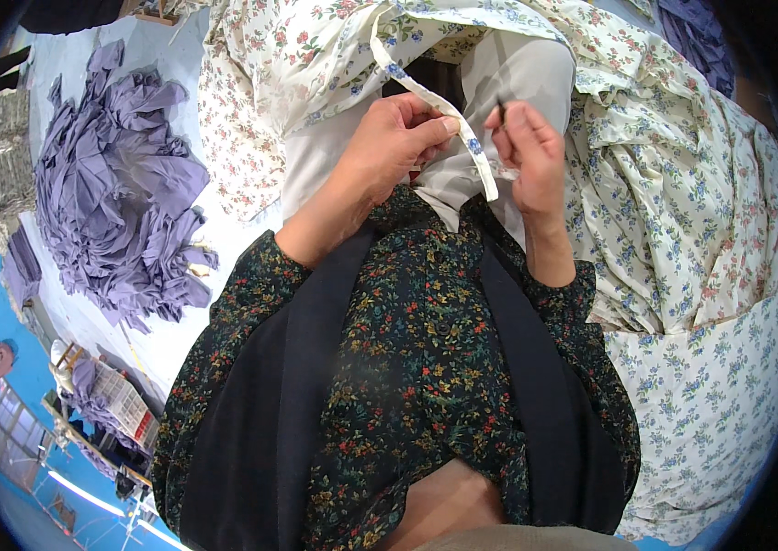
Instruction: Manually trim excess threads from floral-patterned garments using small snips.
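Note:
My left hand [396, 145] pinches a narrow white fabric strip [474, 147] with blue flowers between thumb and fingers. One end of the strip hangs free below the fingertips. Its upper part runs up to the large flowered cloth [334, 50] draped over my lap. Just right of the strip, my right hand [534, 156] is closed, fingers curled inward. Something small and dark shows at its fingertips, too blurred to name. My light-coloured trouser legs [522, 78] show beneath the cloth.
A crumpled heap of purple fabric [123, 184] lies on the white surface at left. Bunched flowered cloth [674, 211] covers the right side. Further left are a stack of greyish folded material [5, 161] and a white crate [123, 399].

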Motion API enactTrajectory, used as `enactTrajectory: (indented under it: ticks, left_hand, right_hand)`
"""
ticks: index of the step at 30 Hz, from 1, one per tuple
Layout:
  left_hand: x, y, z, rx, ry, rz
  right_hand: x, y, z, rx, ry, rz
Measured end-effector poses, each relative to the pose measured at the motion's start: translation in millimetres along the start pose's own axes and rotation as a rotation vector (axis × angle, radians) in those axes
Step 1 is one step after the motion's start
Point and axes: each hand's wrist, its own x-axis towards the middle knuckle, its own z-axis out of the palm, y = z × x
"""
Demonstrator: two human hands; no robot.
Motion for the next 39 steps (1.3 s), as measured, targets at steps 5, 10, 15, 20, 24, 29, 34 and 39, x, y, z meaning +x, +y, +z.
enactTrajectory:
  ticks: [5,10,15,20,24,29,34,39]
  left_hand:
    - [-0.1,0.8,-1.9,0.049,0.127,0.033]
    - [8.9,2.5,-10.6,-0.049,0.238,0.082]
    - [13.3,8.0,-13.1,-0.054,0.265,0.085]
    - [-0.4,3.9,-25.3,0.006,0.201,0.159]
    - [-38.3,32.0,-49.5,0.142,-0.026,0.091]
    - [-87.3,58.2,-71.7,0.489,-0.334,0.319]
    - [-91.2,28.8,-109.7,0.297,0.145,0.067]
    - [-44.9,-125.2,-226.0,1.045,0.721,0.302]
  right_hand:
    - [-1.6,-12.2,18.2,0.057,0.010,0.161]
    - [-3.6,-10.8,-3.3,-0.046,0.060,0.153]
    - [1.9,-19.4,-0.1,-0.055,0.087,0.196]
    - [6.7,-22.8,9.4,-0.373,0.041,0.073]
    - [48.2,-40.0,0.4,-0.695,0.141,-0.261]
    - [134.5,-49.1,41.4,-0.991,-0.065,-0.714]
    - [221.8,-33.3,16.0,-0.972,-0.559,-0.083]
    - [165.9,-147.0,27.7,-0.580,-0.270,-0.159]
